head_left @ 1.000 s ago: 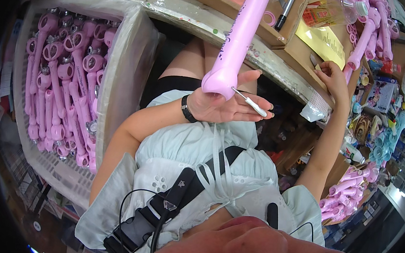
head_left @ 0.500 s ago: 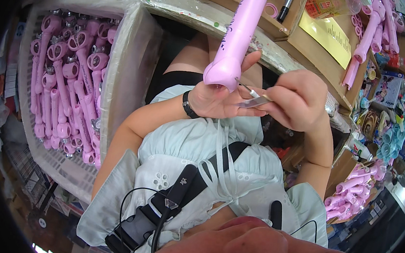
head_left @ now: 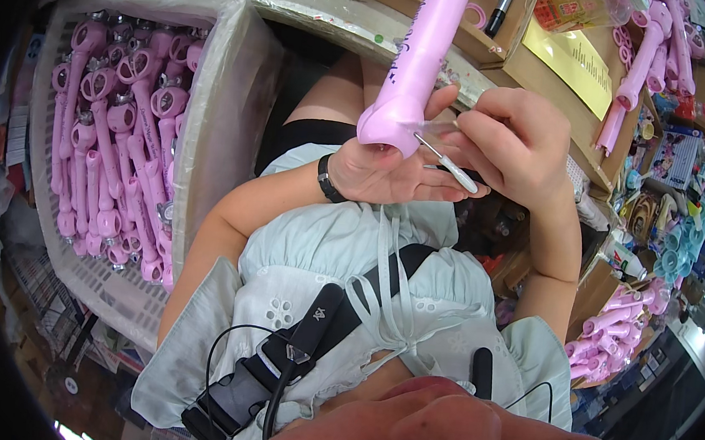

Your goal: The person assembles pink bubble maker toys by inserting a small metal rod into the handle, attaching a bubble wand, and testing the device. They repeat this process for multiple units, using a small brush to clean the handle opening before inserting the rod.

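The light is bright and even, with soft shadows. The middle looks sharp. The edges bend round and turn black. A white light glares at the bottom edge.

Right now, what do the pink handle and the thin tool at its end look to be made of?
Pink handle: looks like moulded plastic, smooth and semi-glossy with soft highlights and an even pastel colour. Thin tool: white grip that looks like plastic, with a slim shaft that glints like metal; too small to be sure. The left hand supports the handle and the right hand holds the tool.
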`<action>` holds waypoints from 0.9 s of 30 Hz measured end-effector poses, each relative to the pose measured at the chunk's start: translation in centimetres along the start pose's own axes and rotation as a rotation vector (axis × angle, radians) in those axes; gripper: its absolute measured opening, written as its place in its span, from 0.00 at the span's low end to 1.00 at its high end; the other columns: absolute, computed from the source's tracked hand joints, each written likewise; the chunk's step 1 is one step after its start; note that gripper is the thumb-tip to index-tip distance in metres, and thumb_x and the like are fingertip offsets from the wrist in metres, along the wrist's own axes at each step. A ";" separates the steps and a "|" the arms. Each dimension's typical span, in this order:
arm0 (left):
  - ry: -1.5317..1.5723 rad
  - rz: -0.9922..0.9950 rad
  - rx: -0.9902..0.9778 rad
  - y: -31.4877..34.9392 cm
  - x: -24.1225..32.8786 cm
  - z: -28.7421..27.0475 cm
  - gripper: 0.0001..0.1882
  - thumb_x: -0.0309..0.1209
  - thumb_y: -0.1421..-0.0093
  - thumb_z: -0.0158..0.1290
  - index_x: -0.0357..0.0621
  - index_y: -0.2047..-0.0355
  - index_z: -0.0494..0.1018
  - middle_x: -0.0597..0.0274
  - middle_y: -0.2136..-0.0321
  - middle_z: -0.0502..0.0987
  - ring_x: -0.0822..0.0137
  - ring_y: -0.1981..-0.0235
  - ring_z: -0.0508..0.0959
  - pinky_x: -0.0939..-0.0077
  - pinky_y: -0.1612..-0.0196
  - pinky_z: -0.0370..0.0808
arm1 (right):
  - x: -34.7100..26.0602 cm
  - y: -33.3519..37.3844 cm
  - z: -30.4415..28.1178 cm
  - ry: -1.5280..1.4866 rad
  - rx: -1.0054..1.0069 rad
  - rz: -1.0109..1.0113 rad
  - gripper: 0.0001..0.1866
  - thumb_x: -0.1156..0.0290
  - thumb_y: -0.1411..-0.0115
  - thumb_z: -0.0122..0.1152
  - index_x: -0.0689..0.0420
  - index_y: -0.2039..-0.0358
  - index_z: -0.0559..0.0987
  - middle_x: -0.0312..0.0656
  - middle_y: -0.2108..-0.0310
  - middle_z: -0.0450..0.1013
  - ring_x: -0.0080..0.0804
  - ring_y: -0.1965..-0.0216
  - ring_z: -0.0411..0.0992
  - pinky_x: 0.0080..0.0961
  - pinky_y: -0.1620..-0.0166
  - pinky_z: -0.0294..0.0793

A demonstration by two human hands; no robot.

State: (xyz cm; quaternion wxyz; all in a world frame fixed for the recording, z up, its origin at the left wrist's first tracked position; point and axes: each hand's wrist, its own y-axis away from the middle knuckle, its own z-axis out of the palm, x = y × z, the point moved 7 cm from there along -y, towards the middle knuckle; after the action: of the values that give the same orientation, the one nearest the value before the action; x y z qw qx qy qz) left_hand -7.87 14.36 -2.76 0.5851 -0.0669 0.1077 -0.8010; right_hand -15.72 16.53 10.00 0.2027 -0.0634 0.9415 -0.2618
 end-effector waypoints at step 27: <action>0.026 0.015 0.058 0.1 0.1 -0.1 0.50 0.35 0.48 0.60 0.77 0.35 0.38 0.65 0.43 0.64 0.51 0.42 0.64 0.53 0.36 0.53 | -0.1 1.2 0.7 0.091 0.040 -0.038 0.11 0.72 0.64 0.62 0.54 0.76 0.74 0.34 0.75 0.70 0.26 0.81 0.68 0.21 0.81 0.64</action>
State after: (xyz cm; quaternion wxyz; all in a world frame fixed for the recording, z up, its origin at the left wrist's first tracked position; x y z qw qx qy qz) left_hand -7.79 14.25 -2.90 0.5911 -0.0386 0.0927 -0.8003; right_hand -15.36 17.24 8.88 0.1559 -0.0653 0.9429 -0.2871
